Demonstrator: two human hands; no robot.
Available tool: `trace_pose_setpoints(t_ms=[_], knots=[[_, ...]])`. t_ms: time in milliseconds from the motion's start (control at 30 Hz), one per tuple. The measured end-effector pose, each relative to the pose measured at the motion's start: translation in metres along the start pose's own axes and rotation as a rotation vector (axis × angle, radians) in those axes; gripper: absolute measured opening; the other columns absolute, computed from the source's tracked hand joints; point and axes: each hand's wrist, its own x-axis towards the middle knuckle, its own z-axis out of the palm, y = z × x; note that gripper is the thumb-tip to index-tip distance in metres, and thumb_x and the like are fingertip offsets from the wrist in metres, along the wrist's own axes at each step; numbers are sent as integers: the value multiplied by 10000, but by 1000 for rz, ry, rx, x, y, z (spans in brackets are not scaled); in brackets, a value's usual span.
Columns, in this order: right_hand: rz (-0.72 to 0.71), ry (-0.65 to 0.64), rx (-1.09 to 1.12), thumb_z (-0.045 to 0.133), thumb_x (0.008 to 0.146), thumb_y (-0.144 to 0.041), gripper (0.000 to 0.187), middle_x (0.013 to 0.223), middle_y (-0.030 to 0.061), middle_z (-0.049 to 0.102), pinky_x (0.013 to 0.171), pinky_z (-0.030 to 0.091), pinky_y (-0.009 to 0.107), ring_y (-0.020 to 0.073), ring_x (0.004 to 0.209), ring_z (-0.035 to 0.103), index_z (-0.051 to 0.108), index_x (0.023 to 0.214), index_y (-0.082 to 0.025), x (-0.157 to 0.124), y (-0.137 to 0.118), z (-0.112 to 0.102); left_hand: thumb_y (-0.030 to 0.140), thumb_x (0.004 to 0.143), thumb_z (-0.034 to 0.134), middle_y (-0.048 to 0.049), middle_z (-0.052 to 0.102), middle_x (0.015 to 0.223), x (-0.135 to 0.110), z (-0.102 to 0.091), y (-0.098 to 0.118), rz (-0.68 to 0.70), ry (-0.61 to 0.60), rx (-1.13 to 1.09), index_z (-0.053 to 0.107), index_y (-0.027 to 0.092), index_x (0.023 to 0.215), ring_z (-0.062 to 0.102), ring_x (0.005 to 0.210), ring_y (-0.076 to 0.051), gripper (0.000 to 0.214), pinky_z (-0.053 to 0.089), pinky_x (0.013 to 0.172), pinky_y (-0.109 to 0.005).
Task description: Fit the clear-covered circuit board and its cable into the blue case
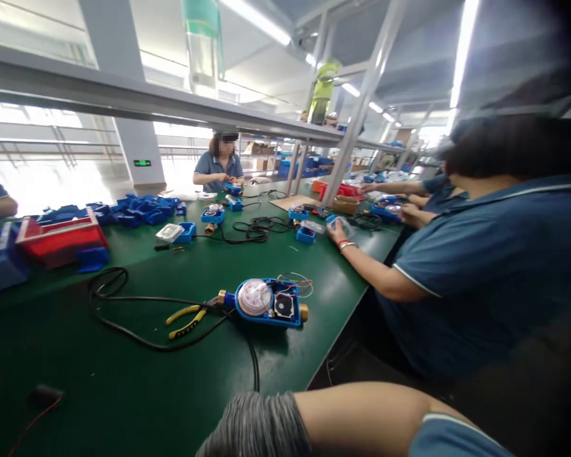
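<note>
Presently neither own hand visible, grip cannot be judged, forearm [361,416] at lower edge, blue water meter [269,302] nearest, yellow-handled pliers [186,320] beside it, black cable [124,298] on green bench [99,387].

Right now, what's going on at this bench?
An open blue water meter lies on the green table with yellow-handled pliers and a black cable beside it; nobody touches them. The wearer's hands are out of view; only an arm crosses the bottom. A co-worker's hand holds a small clear part further along. Another person works at the far end.
</note>
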Motion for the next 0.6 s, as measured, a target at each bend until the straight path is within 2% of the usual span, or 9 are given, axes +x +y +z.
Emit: trace_pose_setpoints(t_ms=[33, 100, 167, 200, 267, 333, 367, 500, 600], knots=[[13, -6, 19, 693, 798, -222, 168, 924, -55, 715, 604, 425, 155, 108, 761, 660, 642, 958, -226, 2, 3, 0, 316, 611, 668, 17, 753, 1041, 38, 20, 14, 53, -27, -53, 594, 482, 1283, 699, 943, -389, 695, 590, 687, -595], [29, 21, 50, 709, 778, -193, 170, 955, -55, 724, 621, 439, 153, 111, 795, 680, 635, 927, -227, 4, 7, -1, 332, 607, 684, 90, 748, 1014, 108, 53, 48, 168, -76, -136, 591, 600, 1201, 701, 991, -344, 658, 618, 616, -464], [29, 48, 71, 714, 773, -183, 171, 973, -55, 729, 637, 450, 151, 112, 818, 692, 631, 916, -227, 4, 10, -1, 365, 656, 680, 154, 739, 1001, 158, 73, 80, 245, -91, -173, 612, 581, 1185, 706, 1009, -272, 576, 653, 682, -387], [25, 56, 71, 710, 777, -183, 176, 989, -52, 731, 642, 453, 151, 114, 830, 696, 630, 926, -229, 4, 10, -1, 370, 697, 674, 171, 744, 931, 173, 78, 92, 300, -126, -199, 668, 553, 1105, 720, 950, -218, 447, 652, 680, -309], [18, 54, 42, 694, 795, -181, 220, 1064, -31, 728, 643, 454, 154, 120, 868, 699, 626, 998, -229, 3, 12, 2, 371, 803, 640, 190, 733, 777, 187, 82, 107, 435, -284, -311, 744, 445, 887, 719, 775, -111, 152, 611, 619, -153], [3, 29, -21, 666, 821, -172, 321, 1173, 19, 704, 646, 452, 163, 138, 929, 693, 599, 1133, -212, 2, 13, 6, 357, 855, 625, 201, 693, 635, 188, 84, 111, 490, -432, -450, 718, 346, 708, 658, 573, -38, 173, 538, 510, -52], [-13, 7, -59, 651, 836, -171, 372, 1215, 48, 688, 653, 452, 171, 152, 961, 688, 574, 1198, -195, 1, 14, 7, 349, 854, 637, 204, 674, 591, 187, 85, 112, 481, -470, -519, 703, 321, 688, 618, 498, -19, 181, 503, 457, -29], [-80, -15, -168, 589, 892, -182, 404, 1258, 104, 662, 688, 449, 200, 192, 1033, 662, 523, 1290, -150, -4, 17, 11, 347, 823, 682, 201, 681, 596, 193, 96, 117, 413, -461, -706, 725, 307, 792, 567, 417, -5, 66, 423, 328, -38], [-77, 24, -197, 572, 909, -195, 388, 1216, 105, 677, 650, 439, 195, 181, 987, 664, 528, 1290, -134, -12, 19, 10, 345, 836, 676, 245, 713, 754, 197, 88, 114, 469, -339, -677, 735, 356, 854, 645, 560, -5, 63, 511, 446, -51]])
